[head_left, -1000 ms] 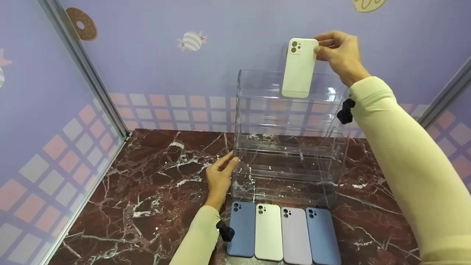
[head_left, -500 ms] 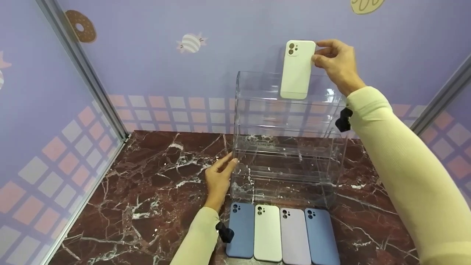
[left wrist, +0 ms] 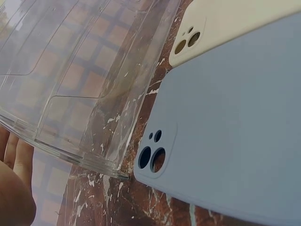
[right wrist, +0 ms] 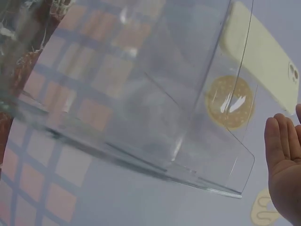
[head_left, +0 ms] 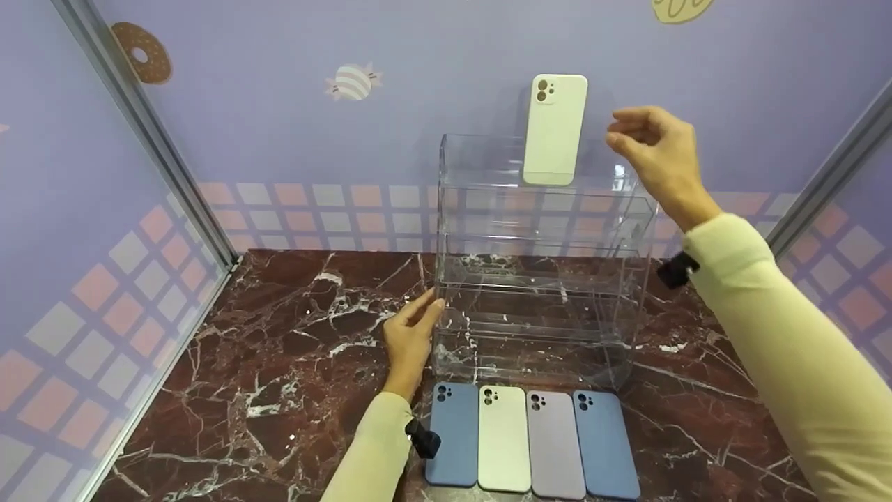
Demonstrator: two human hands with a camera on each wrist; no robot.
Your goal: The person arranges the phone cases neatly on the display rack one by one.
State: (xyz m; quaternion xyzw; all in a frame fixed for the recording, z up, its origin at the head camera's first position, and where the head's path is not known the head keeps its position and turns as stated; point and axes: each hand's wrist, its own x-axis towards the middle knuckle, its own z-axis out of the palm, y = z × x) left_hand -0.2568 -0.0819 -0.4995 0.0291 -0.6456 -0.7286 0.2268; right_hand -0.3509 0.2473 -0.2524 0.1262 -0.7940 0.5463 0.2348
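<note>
A cream phone case point(head_left: 555, 129) stands upright on the top tier of a clear acrylic display stand point(head_left: 543, 244). My right hand point(head_left: 658, 153) hovers to the right of the case, apart from it, fingers loosely bent with nothing between them. In the right wrist view, a gap separates the fingers point(right wrist: 282, 136) from the case. My left hand point(head_left: 411, 341) rests its fingertips against the stand's left side; in the left wrist view those fingers point(left wrist: 23, 160) lie along the clear side edge. The stand's lower tiers hold nothing.
In front of the stand lies a row of phone cases: a blue one point(head_left: 453, 439), a white one point(head_left: 504, 446), a pale lilac one point(head_left: 555, 453) and another blue one point(head_left: 606, 453). A patterned purple wall point(head_left: 279, 125) rises behind the dark red marbled tabletop point(head_left: 279, 348).
My right hand has let go of the cream case and moved away to the right and down. The case stays upright on the top tier. My left hand keeps its place at the stand.
</note>
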